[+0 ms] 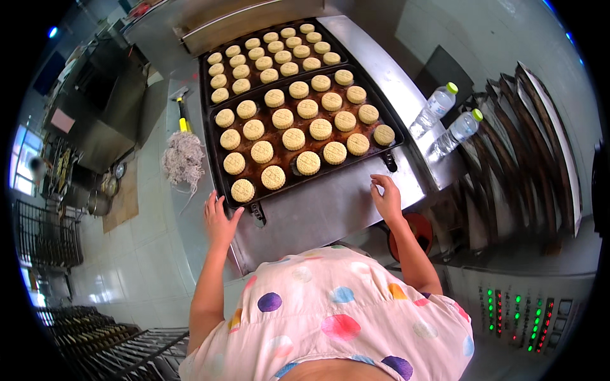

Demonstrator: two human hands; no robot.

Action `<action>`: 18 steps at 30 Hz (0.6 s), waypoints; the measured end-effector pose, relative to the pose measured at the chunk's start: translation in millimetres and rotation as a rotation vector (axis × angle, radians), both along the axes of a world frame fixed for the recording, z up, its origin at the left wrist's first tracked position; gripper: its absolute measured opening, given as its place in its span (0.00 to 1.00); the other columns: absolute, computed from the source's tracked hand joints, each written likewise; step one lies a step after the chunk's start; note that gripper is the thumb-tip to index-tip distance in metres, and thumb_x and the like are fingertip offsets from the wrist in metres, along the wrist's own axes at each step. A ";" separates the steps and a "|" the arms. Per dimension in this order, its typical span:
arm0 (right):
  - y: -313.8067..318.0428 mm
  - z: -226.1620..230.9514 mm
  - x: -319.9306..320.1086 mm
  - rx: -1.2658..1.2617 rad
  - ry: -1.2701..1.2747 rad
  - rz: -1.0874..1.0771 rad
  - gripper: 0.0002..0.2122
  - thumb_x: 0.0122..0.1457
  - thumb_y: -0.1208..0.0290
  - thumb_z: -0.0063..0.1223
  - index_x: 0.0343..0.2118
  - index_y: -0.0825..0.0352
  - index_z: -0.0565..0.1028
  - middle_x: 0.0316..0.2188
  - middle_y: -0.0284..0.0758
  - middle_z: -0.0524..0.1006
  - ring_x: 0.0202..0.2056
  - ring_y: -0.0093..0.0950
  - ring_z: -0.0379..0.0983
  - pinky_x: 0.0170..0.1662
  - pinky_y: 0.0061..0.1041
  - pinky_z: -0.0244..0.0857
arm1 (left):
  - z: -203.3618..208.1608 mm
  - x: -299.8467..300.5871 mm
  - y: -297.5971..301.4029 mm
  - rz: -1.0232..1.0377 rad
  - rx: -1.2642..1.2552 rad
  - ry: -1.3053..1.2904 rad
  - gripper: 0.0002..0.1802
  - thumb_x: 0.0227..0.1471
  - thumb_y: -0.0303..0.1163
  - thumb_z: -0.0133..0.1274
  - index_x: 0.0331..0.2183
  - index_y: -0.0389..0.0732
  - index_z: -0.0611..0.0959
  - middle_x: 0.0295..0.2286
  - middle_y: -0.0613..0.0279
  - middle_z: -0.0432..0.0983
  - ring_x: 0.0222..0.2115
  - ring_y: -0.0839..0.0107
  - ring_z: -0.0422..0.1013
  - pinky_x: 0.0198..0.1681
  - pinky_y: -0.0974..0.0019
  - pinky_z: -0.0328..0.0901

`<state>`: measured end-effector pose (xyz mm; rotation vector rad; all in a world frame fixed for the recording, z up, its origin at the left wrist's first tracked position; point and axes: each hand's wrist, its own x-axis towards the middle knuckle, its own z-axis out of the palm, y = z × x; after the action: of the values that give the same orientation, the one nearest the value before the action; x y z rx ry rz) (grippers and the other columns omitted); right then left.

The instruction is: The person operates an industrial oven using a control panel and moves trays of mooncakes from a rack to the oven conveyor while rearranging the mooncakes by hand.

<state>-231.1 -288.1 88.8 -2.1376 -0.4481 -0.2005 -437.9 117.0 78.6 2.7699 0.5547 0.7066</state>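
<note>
1. The left forearm (210, 286) is bare and rises steeply, leaning slightly rightward toward the wrist.
2. The left wrist (220, 246) runs nearly in line with that forearm.
3. The left hand (220, 226) is open, back uppermost, with its fingers pointing forward and slightly apart; the left thumb (237, 214) stretches out to the right, well clear of them.
4. The right forearm (412, 253), also bare, slants forward and leftward to the wrist.
5. The right hand (388, 200) is loosely open, its fingers bent inward to the left. The right thumb lies close to the forefinger; whether they touch is hard to tell.
6. The two hands are well apart, the right slightly farther forward.
</note>
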 end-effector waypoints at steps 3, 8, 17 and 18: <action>4.1 -14.1 3.5 0.052 0.064 0.023 0.12 0.52 0.78 0.50 0.41 0.69 0.73 0.37 0.41 0.75 0.40 0.31 0.75 0.42 0.27 0.66 | -1.2 2.6 1.5 0.031 -0.029 -0.015 0.33 0.43 0.50 0.58 0.43 0.33 0.74 0.53 0.51 0.59 0.54 0.51 0.55 0.58 0.51 0.50; 8.6 -35.3 34.5 0.490 0.527 0.051 0.17 0.56 0.75 0.48 0.48 0.76 0.67 0.42 0.44 0.75 0.38 0.32 0.76 0.42 0.25 0.68 | 0.8 8.0 -1.1 0.040 -0.006 0.002 0.34 0.40 0.50 0.61 0.42 0.33 0.74 0.53 0.52 0.59 0.54 0.53 0.56 0.59 0.51 0.50; 34.0 -4.9 70.3 0.806 0.840 -0.044 0.10 0.56 0.70 0.46 0.34 0.74 0.70 0.34 0.41 0.75 0.39 0.36 0.76 0.42 0.31 0.71 | -2.9 9.0 0.3 0.040 0.036 -0.034 0.35 0.39 0.50 0.61 0.42 0.31 0.73 0.52 0.50 0.60 0.54 0.53 0.56 0.59 0.51 0.50; 34.2 -4.7 70.5 0.819 0.845 -0.035 0.10 0.56 0.71 0.46 0.33 0.74 0.70 0.33 0.41 0.75 0.38 0.35 0.76 0.41 0.30 0.71 | -3.0 9.1 -1.2 0.041 0.025 -0.036 0.35 0.39 0.49 0.61 0.42 0.31 0.73 0.52 0.50 0.60 0.54 0.53 0.56 0.58 0.51 0.50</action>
<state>-160.6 -253.9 84.2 -1.2515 0.1649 0.4314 -428.8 115.8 75.6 2.7698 0.6009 0.7754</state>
